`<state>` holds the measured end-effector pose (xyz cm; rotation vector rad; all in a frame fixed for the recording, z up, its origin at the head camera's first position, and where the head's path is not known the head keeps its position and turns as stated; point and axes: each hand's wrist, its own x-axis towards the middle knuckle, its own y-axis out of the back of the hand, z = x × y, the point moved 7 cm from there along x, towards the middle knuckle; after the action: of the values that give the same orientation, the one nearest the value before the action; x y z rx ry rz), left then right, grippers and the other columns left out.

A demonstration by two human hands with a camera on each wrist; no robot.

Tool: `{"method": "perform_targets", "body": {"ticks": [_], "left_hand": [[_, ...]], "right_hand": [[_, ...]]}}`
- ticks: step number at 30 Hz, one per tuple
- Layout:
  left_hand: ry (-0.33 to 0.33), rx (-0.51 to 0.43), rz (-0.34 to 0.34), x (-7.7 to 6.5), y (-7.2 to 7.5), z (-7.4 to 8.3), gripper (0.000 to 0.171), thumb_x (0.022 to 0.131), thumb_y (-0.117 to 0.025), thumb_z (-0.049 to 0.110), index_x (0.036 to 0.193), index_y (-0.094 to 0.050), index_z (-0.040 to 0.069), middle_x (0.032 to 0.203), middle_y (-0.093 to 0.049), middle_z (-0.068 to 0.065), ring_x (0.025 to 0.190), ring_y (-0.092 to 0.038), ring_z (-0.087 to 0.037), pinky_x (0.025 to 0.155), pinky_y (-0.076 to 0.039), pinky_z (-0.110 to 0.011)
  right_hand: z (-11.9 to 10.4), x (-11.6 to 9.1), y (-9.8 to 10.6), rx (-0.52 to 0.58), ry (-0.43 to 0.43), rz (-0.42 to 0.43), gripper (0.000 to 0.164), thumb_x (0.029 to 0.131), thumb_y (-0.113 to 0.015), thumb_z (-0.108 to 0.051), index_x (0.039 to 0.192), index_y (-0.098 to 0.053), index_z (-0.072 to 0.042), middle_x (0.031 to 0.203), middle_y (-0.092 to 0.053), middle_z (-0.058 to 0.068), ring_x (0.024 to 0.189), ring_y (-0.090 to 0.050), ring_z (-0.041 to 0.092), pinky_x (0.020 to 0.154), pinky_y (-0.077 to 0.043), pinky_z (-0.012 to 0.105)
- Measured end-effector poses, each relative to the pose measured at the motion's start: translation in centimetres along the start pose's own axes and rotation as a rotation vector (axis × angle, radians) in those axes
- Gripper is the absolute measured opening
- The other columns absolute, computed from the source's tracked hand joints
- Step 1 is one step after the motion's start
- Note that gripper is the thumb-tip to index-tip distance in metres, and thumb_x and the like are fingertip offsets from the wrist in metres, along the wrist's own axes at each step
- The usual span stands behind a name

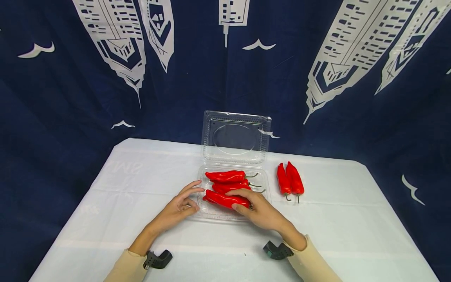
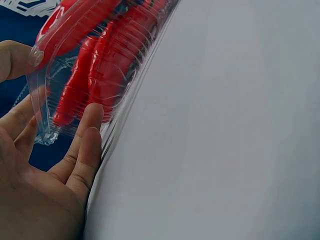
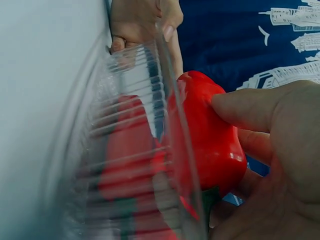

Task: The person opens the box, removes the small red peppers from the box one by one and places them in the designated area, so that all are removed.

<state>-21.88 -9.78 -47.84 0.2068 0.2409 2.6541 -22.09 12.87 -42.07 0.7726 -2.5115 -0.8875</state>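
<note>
A clear plastic clamshell box point(image 1: 225, 216) lies with its lid up in the head view, several red chili peppers point(image 1: 225, 176) inside. My right hand point(image 1: 262, 211) grips the nearest red chili pepper point(image 1: 222, 198), thumb on the near side and fingers over the far side. The right wrist view shows this pepper point(image 3: 207, 135) at the box wall, its green stem end toward the palm. My left hand point(image 1: 174, 211) is at the box's left side, fingers extended. In the left wrist view its fingertips point(image 2: 92, 117) rest against the ribbed wall.
Two more red chili peppers point(image 1: 290, 180) lie side by side on the white tablecloth point(image 1: 334, 223), right of the box. The raised lid point(image 1: 234, 137) stands at the table's back edge, before a dark blue curtain point(image 1: 197, 86) with white building prints.
</note>
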Motion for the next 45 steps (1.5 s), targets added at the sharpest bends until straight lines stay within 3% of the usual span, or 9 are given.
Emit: {"method": "perform_targets", "body": {"ticks": [13,20,36,45], "left_hand": [[0.009,0.001,-0.003,0.0,0.0,-0.1,0.054,0.097,-0.065,0.011,0.148,-0.047,0.011,0.166,-0.019,0.0,0.101,-0.066,-0.028,0.083,-0.055,-0.025],[0.005,-0.005,-0.002,0.0,0.0,-0.2,0.054,0.097,-0.065,0.011,0.148,-0.047,0.01,0.166,-0.019,0.0,0.101,-0.066,-0.03,0.083,-0.055,-0.024],[0.004,-0.008,-0.004,0.1,-0.1,0.0,0.055,0.096,-0.064,0.004,0.148,-0.047,0.009,0.166,-0.019,-0.001,0.101,-0.066,-0.03,0.083,-0.055,-0.023],[-0.007,-0.006,-0.002,0.0,0.0,0.0,0.055,0.096,-0.065,0.006,0.148,-0.046,0.009,0.166,-0.019,0.001,0.101,-0.066,-0.031,0.083,-0.055,-0.023]], "right_hand": [[0.0,-0.3,1.9,0.03,-0.019,0.028,0.038,0.095,-0.069,-0.019,0.132,-0.063,-0.024,0.127,-0.065,-0.006,0.114,-0.059,0.016,0.099,-0.052,0.034],[0.1,-0.3,2.6,0.058,0.008,0.05,0.037,0.095,-0.07,-0.019,0.131,-0.063,-0.024,0.128,-0.064,-0.004,0.119,-0.058,0.018,0.1,-0.051,0.034],[0.9,-1.1,6.1,0.065,-0.023,0.151,0.045,0.09,-0.072,-0.004,0.133,-0.063,-0.015,0.127,-0.066,0.005,0.109,-0.063,0.024,0.085,-0.057,0.024],[2.3,-1.8,8.0,0.054,-0.102,0.202,0.043,0.093,-0.072,-0.015,0.135,-0.061,-0.016,0.123,-0.067,0.01,0.091,-0.069,0.029,0.077,-0.058,0.024]]}}
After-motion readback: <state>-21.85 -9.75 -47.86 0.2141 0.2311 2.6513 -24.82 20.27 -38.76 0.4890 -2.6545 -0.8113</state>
